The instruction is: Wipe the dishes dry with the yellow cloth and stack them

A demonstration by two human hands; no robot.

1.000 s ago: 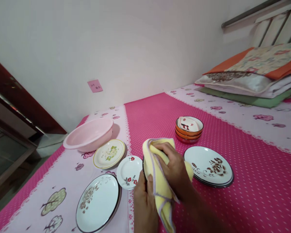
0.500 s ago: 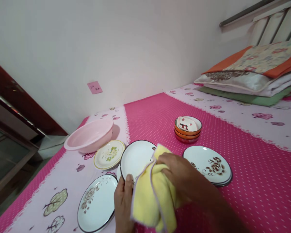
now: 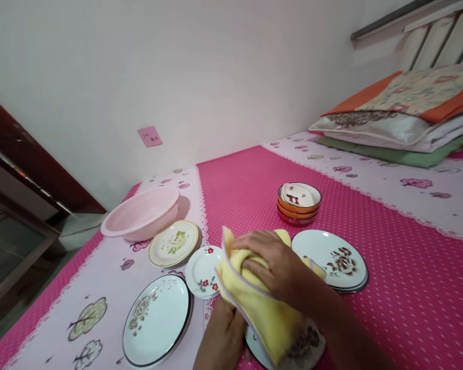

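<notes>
My right hand is closed on a bunched yellow cloth with a pale purple edge. The cloth covers much of a dark-rimmed white oval plate with a brown flower print. At that plate's left side is my left hand, gripping it, with its fingertips partly hidden. Just beyond my left hand lies a small white plate with red flowers. Right of the cloth sits a stack of brown-flowered oval plates. Similar oval plates lie to the left.
Cream plates with a yellow rim are stacked beside a pink basin. Orange bowls stand farther back, a small face-patterned dish inside the top one. Folded bedding lies at the back right, by the wall.
The plate in my left hand has come down and nearer to me, its face turning under the cloth. The cloth has shifted across it, and the small red-flowered plate is now uncovered.
</notes>
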